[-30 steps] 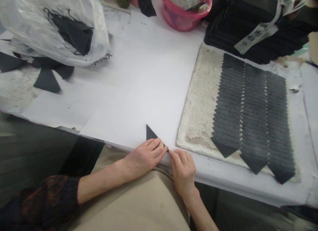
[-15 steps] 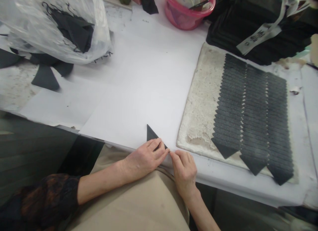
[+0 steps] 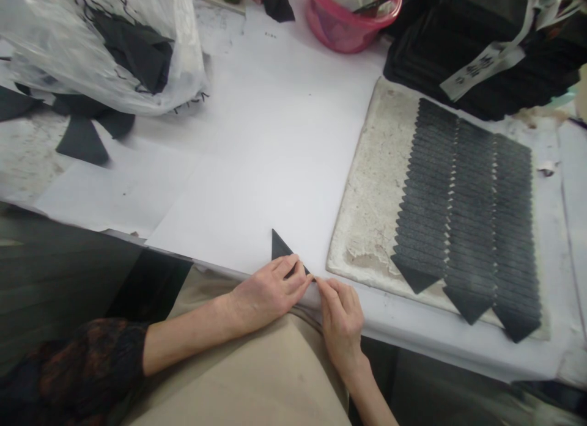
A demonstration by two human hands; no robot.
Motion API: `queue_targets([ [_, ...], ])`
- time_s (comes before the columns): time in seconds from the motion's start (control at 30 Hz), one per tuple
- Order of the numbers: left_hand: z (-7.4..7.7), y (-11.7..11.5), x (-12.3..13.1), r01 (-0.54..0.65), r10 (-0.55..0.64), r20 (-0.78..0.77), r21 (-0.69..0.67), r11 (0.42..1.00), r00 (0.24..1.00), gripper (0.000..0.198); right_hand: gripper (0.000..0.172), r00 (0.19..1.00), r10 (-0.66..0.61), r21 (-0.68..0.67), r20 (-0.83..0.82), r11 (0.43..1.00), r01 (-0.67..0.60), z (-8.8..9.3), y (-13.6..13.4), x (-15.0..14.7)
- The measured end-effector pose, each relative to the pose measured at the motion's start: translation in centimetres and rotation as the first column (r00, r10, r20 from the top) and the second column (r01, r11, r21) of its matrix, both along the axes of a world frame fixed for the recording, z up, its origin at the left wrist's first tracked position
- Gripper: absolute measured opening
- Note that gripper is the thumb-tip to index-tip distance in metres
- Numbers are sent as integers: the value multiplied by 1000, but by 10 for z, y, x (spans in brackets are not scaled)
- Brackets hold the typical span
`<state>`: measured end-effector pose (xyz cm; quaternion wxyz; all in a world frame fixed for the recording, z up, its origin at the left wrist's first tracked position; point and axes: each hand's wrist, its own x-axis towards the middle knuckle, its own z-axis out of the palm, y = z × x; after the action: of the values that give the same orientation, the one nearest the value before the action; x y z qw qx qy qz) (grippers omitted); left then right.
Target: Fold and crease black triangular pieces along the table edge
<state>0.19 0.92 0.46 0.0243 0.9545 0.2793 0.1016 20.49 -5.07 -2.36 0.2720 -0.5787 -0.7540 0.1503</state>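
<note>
A dark triangular piece of thin sheet material (image 3: 279, 246) lies at the table's front edge, one point facing away from me. My left hand (image 3: 275, 290) is closed over its near part, fingertips pinched on the slanted side. Close beside it, my right hand (image 3: 342, 313) pinches the piece's right-hand corner between thumb and forefinger. The fingertips of both hands almost meet there, and they hide most of that corner. To the right, a pale worn board (image 3: 362, 187) carries three overlapping columns of similar dark pieces (image 3: 470, 212), their pointed ends hanging toward me.
A clear plastic bag (image 3: 183, 65) with dark pieces inside stands at the back left, near loose dark pieces (image 3: 85, 142). A pink basin (image 3: 342, 32) is at the back. Behind the board rises a black stack (image 3: 481, 53) tied with a white labelled strip (image 3: 477, 71).
The view has shifted very slightly. Both hands stay at the triangular piece, with only a tiny movement of the right fingers at its corner.
</note>
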Motion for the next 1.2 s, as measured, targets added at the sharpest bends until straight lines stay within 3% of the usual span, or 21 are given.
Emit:
queue_targets([
  [0.3,-3,-1,0,-23,23,6,-2,1000,1000,31,35,1000,-2,31,30,1000,1,-4,-3,1],
  [0.6,-6,-1,-2,-13,13,11,-11,1000,1000,34,35,994,-57,13,-99,998,58,-2,-6,-1],
  [0.9,-4,-2,-2,2,-2,-42,-8,1000,999,35,45,1000,-22,25,1,999,22,-10,-14,1],
  [1.2,-5,-2,-2,-16,16,8,7,1000,1000,34,41,998,-48,31,39,998,47,-6,-14,-3],
])
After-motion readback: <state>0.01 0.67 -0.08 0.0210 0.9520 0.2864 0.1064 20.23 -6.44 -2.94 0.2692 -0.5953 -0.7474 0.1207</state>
